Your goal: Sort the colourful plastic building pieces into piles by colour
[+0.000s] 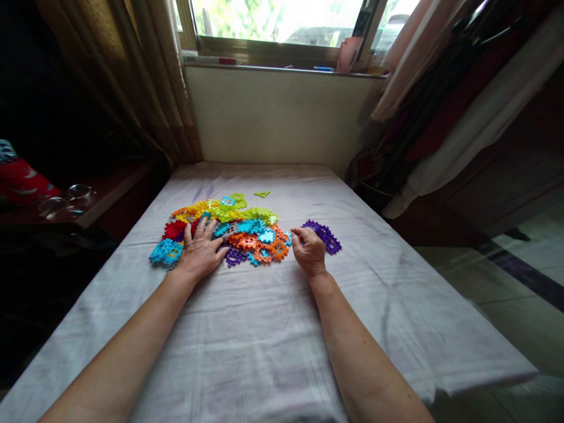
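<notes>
Left hand (198, 254) spread over pile of multicoloured, openwork plastic pieces (247, 227), on pale cloth-covered table (264, 329). Right hand (309, 252) with fingertips bunched; whether pinching anything, cannot tell. Dark purple, tooth-edged cluster (328, 239) beside it; small light-blue piece (288, 239) near fingertips. Pieces probably light, stiff; best held by rims. No readable writing.

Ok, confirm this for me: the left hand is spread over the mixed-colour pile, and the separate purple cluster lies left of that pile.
One thing is wrong: the head view shows the separate purple cluster to the right of the mixed-colour pile, just past the right hand. The left hand is indeed spread over the pile.
</notes>
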`<state>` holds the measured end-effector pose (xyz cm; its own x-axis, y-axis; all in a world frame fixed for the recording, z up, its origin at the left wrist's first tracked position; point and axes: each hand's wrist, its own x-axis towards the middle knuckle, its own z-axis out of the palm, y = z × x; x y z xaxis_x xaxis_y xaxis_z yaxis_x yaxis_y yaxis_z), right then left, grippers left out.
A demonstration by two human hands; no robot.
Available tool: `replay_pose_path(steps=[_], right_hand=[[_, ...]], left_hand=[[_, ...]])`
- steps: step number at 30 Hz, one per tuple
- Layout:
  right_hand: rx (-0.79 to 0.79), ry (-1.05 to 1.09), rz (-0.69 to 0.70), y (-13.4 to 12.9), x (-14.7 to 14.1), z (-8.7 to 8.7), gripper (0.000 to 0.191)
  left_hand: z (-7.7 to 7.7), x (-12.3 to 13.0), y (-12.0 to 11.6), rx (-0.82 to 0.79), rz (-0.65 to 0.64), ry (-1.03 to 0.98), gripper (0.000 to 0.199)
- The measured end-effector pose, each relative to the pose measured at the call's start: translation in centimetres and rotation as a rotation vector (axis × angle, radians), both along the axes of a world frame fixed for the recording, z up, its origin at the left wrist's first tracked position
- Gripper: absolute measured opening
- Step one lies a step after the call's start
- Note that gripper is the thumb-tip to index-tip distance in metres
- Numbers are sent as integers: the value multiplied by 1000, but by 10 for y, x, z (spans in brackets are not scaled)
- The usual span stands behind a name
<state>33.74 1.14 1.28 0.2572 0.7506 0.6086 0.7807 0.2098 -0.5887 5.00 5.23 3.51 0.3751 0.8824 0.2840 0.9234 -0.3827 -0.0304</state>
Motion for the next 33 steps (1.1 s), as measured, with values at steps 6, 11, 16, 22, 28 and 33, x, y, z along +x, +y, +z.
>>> replay_pose_path(steps=[6, 11, 16, 22, 28, 33], right_hand=[[17, -5, 30, -2, -3, 2, 23], [-21, -26, 92, -8, -13, 3, 22], [-205, -163, 294, -21, -35, 9, 19], [-458, -492, 460, -35, -60, 24, 20], [-552, -583, 396, -36, -67, 27, 19], [-583, -603, 375, -38, -73, 29, 19]], left_hand=[[-13, 1, -52, 94, -35, -81, 29], [-20, 0, -77, 109, -67, -180, 20], [-29, -3, -77, 98, -38, -284, 19], [-32, -4, -77, 119, -35, -336, 23], [-30, -4, -78, 101, -38, -337, 25], [-31, -5, -77, 120, -25, -353, 27]])
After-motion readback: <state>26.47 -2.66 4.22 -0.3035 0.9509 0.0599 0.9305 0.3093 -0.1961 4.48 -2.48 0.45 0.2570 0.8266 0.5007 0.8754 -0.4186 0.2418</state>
